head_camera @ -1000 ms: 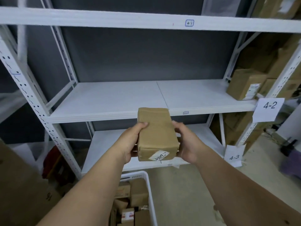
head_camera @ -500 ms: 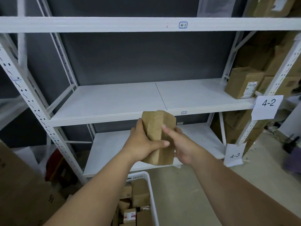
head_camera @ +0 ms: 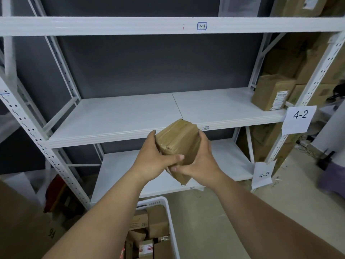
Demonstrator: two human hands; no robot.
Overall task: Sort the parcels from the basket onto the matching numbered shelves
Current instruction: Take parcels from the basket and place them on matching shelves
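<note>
A brown taped parcel [head_camera: 180, 141] is held tilted in front of the white rack, between both hands. My left hand [head_camera: 155, 159] grips its left side with the thumb across the front. Wrapped round its right side and bottom is my right hand [head_camera: 201, 161]. No label shows on the parcel's visible faces. The shelf marked 4-2 [head_camera: 130, 116] lies just behind the parcel, and the shelf marked 4-3 [head_camera: 229, 161] is below it. A beam tagged 4-1 [head_camera: 202, 26] runs across the top. The white basket [head_camera: 169, 212] with several more parcels stands on the floor under my arms.
One cardboard box [head_camera: 271, 91] sits at the right end of the 4-2 shelf. Paper signs 4-2 [head_camera: 300, 118] and 4-3 [head_camera: 263, 174] hang on the right upright. Stacked cartons fill the neighbouring rack on the right. A large carton [head_camera: 20, 221] stands at lower left.
The parcel has been turned over in my hands: its labelled face, seen a second ago, no longer shows. My right hand shifted from the side to under the parcel.
</note>
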